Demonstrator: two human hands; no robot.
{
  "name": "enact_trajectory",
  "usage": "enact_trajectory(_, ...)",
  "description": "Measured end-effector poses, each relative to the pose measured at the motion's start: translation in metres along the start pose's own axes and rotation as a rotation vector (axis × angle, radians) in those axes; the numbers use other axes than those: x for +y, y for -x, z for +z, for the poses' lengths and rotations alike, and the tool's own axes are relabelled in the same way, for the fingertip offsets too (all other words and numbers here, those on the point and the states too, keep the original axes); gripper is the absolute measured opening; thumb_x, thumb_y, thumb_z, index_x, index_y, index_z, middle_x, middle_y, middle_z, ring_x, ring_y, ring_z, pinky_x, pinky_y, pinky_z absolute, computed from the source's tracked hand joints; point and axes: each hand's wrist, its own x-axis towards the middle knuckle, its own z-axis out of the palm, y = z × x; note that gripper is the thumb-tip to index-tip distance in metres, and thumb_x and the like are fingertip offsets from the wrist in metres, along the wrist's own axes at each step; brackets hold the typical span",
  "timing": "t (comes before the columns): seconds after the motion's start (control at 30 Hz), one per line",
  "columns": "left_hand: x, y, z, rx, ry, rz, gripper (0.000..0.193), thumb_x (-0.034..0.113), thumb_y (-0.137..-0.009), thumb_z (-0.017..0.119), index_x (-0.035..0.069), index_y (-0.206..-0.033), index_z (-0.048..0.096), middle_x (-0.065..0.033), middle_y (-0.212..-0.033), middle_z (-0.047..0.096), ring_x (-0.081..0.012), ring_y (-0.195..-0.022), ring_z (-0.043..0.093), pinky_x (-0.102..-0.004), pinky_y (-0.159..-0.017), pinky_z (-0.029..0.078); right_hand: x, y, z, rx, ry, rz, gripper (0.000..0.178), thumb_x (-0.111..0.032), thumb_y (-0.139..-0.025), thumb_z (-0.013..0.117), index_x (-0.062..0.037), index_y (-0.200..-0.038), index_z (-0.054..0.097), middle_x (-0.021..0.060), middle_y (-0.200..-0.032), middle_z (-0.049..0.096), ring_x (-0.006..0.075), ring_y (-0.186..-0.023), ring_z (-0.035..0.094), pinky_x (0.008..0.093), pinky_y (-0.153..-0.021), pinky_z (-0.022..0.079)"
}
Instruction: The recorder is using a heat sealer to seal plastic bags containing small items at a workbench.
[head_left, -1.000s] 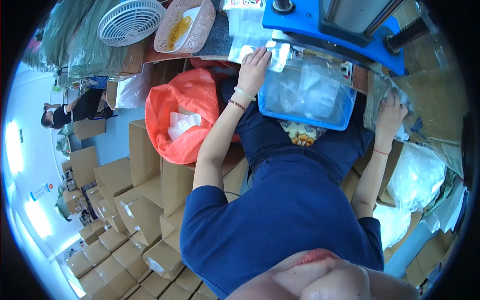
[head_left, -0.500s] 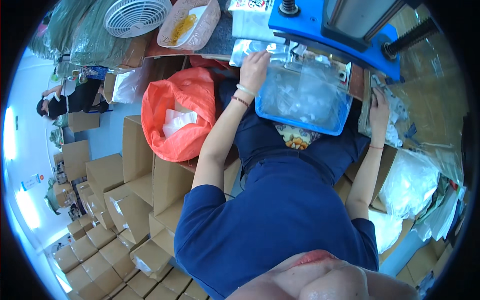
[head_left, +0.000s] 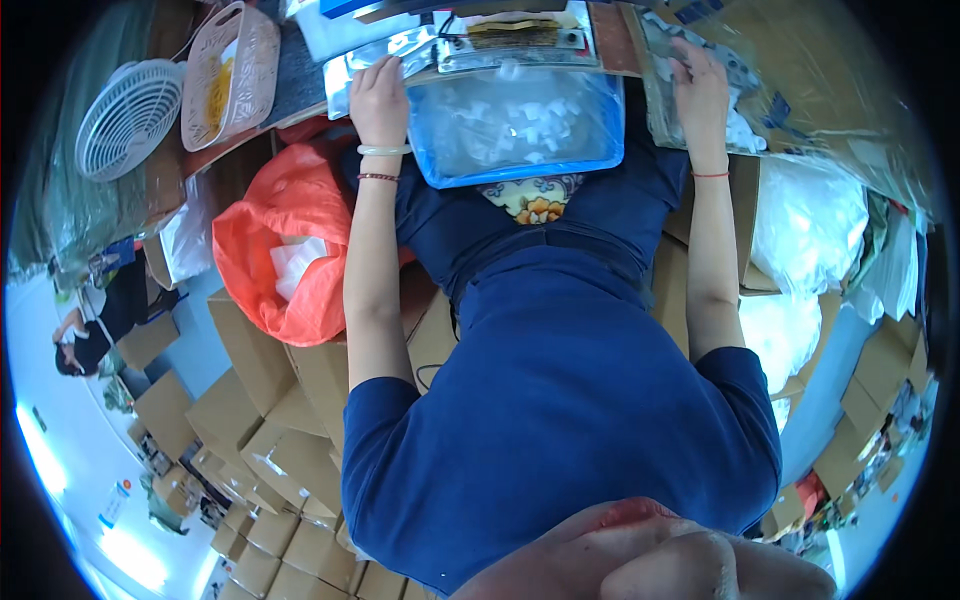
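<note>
A blue plastic bin [head_left: 440,165] full of small clear packets sits on my lap against the table edge. My left hand [head_left: 377,100] lies flat, fingers together, on a silvery foil bag [head_left: 345,82] just left of the bin. My right hand [head_left: 698,82] rests on a pile of clear packets [head_left: 745,130] on a box to the right of the bin; its fingers press down on them, and I cannot see whether it grips one. More foil bags [head_left: 510,45] lie on the table behind the bin.
An orange bag [head_left: 290,230] with white packets hangs open at my left. A pink basket [head_left: 225,70] and a white fan [head_left: 125,118] stand at upper left. Cardboard boxes [head_left: 250,420] are stacked below left, white bags [head_left: 810,230] at right. Another person [head_left: 95,330] is far left.
The view has tilted so the bin and table now sit at the top centre. My left hand stays on the foil bag; my right hand has moved in onto the packet pile.
</note>
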Motion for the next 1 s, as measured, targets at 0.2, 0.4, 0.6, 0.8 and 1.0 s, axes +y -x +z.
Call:
enact_trajectory(0.2, -0.004, 0.004, -0.014, -0.021, 0.013, 0.003, 0.019, 0.005, -0.084, 0.066, 0.005, -0.102, 0.072, -0.009, -0.104, 0.071, -0.0286, -0.092, 0.064, -0.038, -0.082, 0.052, -0.002, 0.004, -0.009, -0.257, 0.161, -0.31, 0.027, -0.01, -0.089, 0.061, -0.0064, -0.115, 0.065, 0.0137, -0.11, 0.066, 0.0336, -0.106, 0.056, 0.0409, -0.09, 0.047)
enact_trajectory(0.4, 0.03, -0.005, -0.046, 0.013, 0.267, -0.119, 0.015, 0.0, -0.08, 0.069, 0.002, -0.094, 0.072, -0.0099, -0.101, 0.071, -0.0288, -0.091, 0.066, -0.0346, -0.08, 0.053, -0.038, 0.003, -0.053, 0.053, -0.015, 0.098, 0.028, -0.016, -0.092, 0.066, -0.0065, -0.118, 0.065, 0.012, -0.109, 0.065, 0.0275, -0.088, 0.064, 0.0359, -0.078, 0.052)
enact_trajectory(0.6, 0.094, -0.005, -0.091, -0.177, 0.795, -0.606, 0.018, 0.007, -0.084, 0.075, 0.002, -0.101, 0.075, -0.006, -0.091, 0.075, -0.007, -0.084, 0.065, -0.0209, -0.074, 0.051, -0.118, 0.032, -0.049, -0.32, -0.685, 0.077, 0.024, -0.004, -0.09, 0.067, -0.0042, -0.114, 0.07, 0.0067, -0.115, 0.065, 0.0145, -0.101, 0.062, 0.0258, -0.089, 0.049)
enact_trajectory(0.8, 0.112, -0.01, -0.089, -0.4, 1.052, -0.686, 0.019, 0.012, -0.085, 0.077, 0.001, -0.1, 0.076, -0.0011, -0.086, 0.073, -0.0029, -0.075, 0.058, -0.0177, -0.067, 0.046, -0.164, -0.005, -0.066, -0.335, -0.819, -0.062, 0.025, -0.007, -0.086, 0.072, -0.0018, -0.11, 0.07, 0.0068, -0.111, 0.067, 0.0142, -0.095, 0.064, 0.0264, -0.08, 0.051)
enact_trajectory(1.0, 0.116, -0.013, -0.087, -0.562, 1.073, -0.595, 0.02, 0.017, -0.087, 0.075, 0.001, -0.099, 0.076, -0.0026, -0.086, 0.072, -0.0047, -0.078, 0.059, -0.0195, -0.07, 0.048, -0.16, -0.014, -0.057, -0.435, -0.608, -0.305, 0.025, -0.016, -0.086, 0.071, -0.0033, -0.108, 0.068, 0.0095, -0.107, 0.068, 0.0228, -0.096, 0.065, 0.032, -0.084, 0.05)
